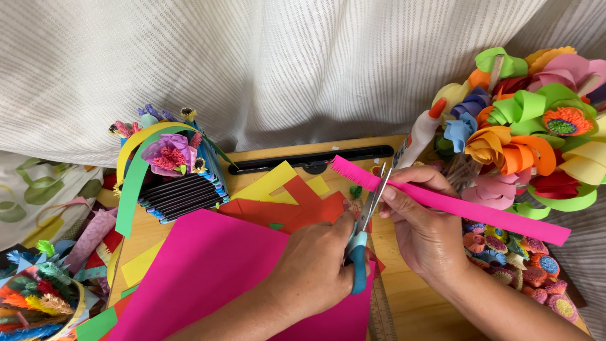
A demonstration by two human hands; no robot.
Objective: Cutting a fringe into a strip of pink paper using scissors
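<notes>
Light wooden board (410,303) w/ a big magenta paper sheet (214,271), backed by a white ribbed curtain (284,63). Left hand (312,268) closed on blue-handled scissors (365,233), blades open on a long pink paper strip (454,205) pinched in right hand (420,230). Scissor loops hidden; wooden ruler (380,312) cut off at the frame's bottom edge.

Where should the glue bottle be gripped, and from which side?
Grip the glue bottle around its white body below the orange cap, coming from the left: it leans tilted against the paper flowers, which block its right side.
</notes>
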